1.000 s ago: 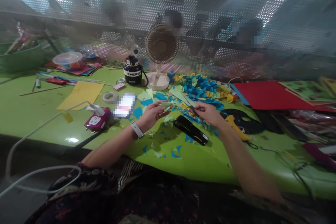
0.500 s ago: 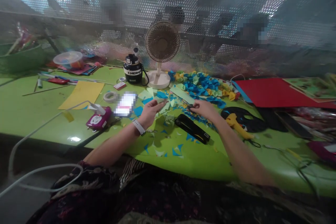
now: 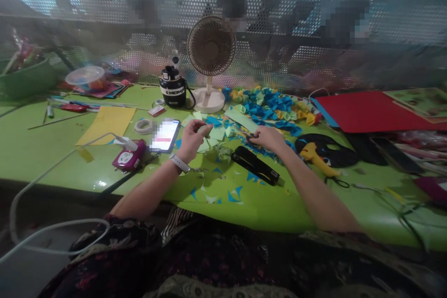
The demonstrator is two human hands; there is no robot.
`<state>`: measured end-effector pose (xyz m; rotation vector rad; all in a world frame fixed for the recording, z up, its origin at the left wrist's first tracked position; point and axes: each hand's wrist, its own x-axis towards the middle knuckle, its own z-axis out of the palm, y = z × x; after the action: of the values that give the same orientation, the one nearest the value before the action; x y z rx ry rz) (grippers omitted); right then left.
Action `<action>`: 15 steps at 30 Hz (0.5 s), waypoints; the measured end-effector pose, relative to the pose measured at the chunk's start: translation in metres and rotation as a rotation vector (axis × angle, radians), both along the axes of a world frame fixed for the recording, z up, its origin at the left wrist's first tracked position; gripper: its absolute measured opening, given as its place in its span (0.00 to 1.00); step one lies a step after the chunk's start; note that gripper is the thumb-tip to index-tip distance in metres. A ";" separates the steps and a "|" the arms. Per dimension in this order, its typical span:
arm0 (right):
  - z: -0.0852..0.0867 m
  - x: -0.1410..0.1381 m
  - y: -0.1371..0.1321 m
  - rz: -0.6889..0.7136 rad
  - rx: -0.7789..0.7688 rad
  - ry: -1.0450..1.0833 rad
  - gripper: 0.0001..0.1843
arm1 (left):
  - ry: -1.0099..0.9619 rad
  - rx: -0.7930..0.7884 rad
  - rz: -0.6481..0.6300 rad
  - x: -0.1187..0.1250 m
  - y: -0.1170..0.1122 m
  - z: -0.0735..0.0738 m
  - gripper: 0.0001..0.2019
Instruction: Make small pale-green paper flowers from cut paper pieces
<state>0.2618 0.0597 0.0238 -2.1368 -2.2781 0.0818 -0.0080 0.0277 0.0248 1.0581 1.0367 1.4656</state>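
Note:
My right hand (image 3: 268,139) is closed on a pair of scissors (image 3: 252,137) with a dark handle. Their blades point left and away from me over the paper scraps. Beside them lies a pale green paper strip (image 3: 242,119). My left hand (image 3: 193,139), with a pale watch band at the wrist, hovers near cut pale green paper pieces (image 3: 218,134). Its thumb and fingers are drawn together; anything between them is too small to make out. A black stapler (image 3: 254,165) lies between my forearms. Behind the hands spreads a pile of blue, yellow and green twisted paper pieces (image 3: 268,104).
A small fan (image 3: 211,46) and a black bottle (image 3: 172,88) stand at the back. To the left are a phone (image 3: 165,135), a tape roll (image 3: 144,125), a purple socket block (image 3: 129,156) and yellow paper (image 3: 106,125). A yellow glue gun (image 3: 319,160) and red sheets (image 3: 387,111) lie right.
My left hand has moved a little left, away from the scissors and scraps. The right hand stays on the scissors near the same spot. The view has tilted slightly.

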 end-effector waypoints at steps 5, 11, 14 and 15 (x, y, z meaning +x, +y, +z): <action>0.006 -0.002 0.003 -0.004 -0.049 0.008 0.13 | 0.077 -0.020 -0.070 -0.004 0.001 0.000 0.24; 0.024 -0.020 -0.012 0.012 0.026 0.142 0.14 | 0.138 -0.067 -0.208 -0.005 0.001 -0.005 0.12; 0.030 -0.034 -0.018 0.127 0.053 0.228 0.13 | 0.212 -0.063 -0.242 -0.010 0.004 -0.003 0.12; 0.032 -0.039 -0.018 0.172 0.049 0.240 0.13 | 0.228 -0.042 -0.227 -0.014 0.006 0.000 0.12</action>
<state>0.2225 0.0415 0.0560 -1.7944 -2.2897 0.2661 -0.0222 0.0335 0.0253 1.2894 1.0621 1.1556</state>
